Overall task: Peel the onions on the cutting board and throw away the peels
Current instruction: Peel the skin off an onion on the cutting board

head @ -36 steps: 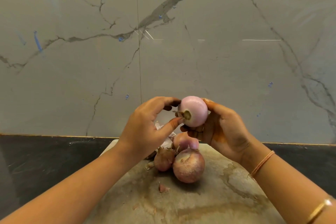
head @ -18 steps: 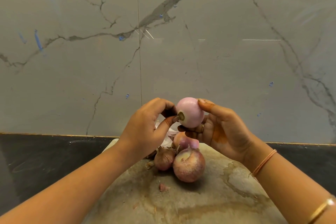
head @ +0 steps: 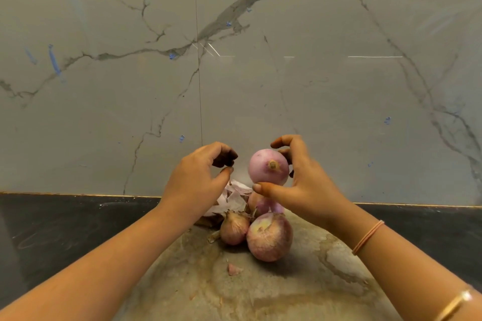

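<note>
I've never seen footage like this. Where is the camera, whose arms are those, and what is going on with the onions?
There is no machine here. A person wears one camera on the head, and it looks down at their own arms. The right hand grips a peeled onion in the air. The left hand is beside it with curled fingers and does not touch it; whether it pinches a bit of skin is unclear. Below, on the cutting board, lie a large unpeeled onion, a smaller unpeeled onion, a third onion partly hidden behind them, and a heap of peels.
</note>
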A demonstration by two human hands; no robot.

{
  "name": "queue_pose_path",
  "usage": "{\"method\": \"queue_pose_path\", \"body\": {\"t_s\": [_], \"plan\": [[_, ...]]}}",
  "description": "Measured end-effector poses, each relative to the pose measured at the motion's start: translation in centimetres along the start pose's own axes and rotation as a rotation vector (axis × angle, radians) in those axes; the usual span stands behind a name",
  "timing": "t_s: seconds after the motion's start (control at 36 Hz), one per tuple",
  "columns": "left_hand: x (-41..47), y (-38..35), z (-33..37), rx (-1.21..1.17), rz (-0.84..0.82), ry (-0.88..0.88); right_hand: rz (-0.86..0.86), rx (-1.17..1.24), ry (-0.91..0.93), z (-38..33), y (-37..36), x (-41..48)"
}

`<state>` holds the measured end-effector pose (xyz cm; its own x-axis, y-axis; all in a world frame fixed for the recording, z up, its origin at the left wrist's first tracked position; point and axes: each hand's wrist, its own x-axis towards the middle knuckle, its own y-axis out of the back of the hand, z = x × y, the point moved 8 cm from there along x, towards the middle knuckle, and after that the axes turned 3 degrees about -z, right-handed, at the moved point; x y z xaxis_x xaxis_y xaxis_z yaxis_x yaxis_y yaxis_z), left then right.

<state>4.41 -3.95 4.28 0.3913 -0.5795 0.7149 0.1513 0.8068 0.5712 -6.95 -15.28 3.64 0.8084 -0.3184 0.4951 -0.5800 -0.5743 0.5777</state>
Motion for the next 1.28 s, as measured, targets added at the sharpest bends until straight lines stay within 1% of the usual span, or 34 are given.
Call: {"method": "queue_pose_path", "body": {"t_s": [0.08, 0.17, 0.25, 0.33, 0.42, 0.56, 0.69, 0.86, 0.94, 1.0, 1.14, 1.28], "plan": [[0.0, 0.3, 0.4, -0.053, 0.033, -0.005, 0.041, -0.078, 0.048, -0.2, 0.4, 0.0], [-0.1, 0.7, 1.1, -0.087, 0.072, -0.044, 0.047, -0.114, 0.079, -0.6, 0.5, 0.0], [-0.3, 1.2, 2.2, -0.105, 0.110, -0.150, 0.055, -0.138, 0.108, -0.9, 0.6, 0.0], [-0.6, 1.4, 3.7, -0.119, 0.101, -0.284, 0.066, -0.152, 0.130, -1.1, 0.6, 0.0], [-1.0, 1.4, 4.7, -0.104, 0.100, -0.358, 0.077, -0.200, 0.149, -1.3, 0.6, -0.1], [-1.0, 1.3, 4.5, -0.043, 0.114, -0.348, 0.081, -0.329, 0.182, -1.5, 0.3, -0.2], [-1.0, 1.4, 4.6, 0.029, 0.154, -0.350, 0.134, -0.455, 0.212, -2.0, 0.4, -0.3], [-1.0, 1.6, 5.0, 0.220, 0.223, -0.417, 0.136, -0.364, 0.231, -2.2, 0.5, -0.4], [-1.0, 1.5, 5.2, 0.267, 0.214, -0.460, 0.131, -0.346, 0.221, -2.1, 0.5, -0.4], [-1.0, 1.1, 5.1, 0.305, 0.176, -0.472, 0.123, -0.349, 0.215, -2.0, 0.5, -0.4], [-0.9, 0.0, 4.7, 0.338, 0.110, -0.412, 0.081, -0.398, 0.206, -1.8, -0.1, -0.3], [-1.0, 0.6, 4.7, 0.267, 0.164, -0.316, 0.119, -0.385, 0.229, -2.3, 0.1, -0.4]]}}
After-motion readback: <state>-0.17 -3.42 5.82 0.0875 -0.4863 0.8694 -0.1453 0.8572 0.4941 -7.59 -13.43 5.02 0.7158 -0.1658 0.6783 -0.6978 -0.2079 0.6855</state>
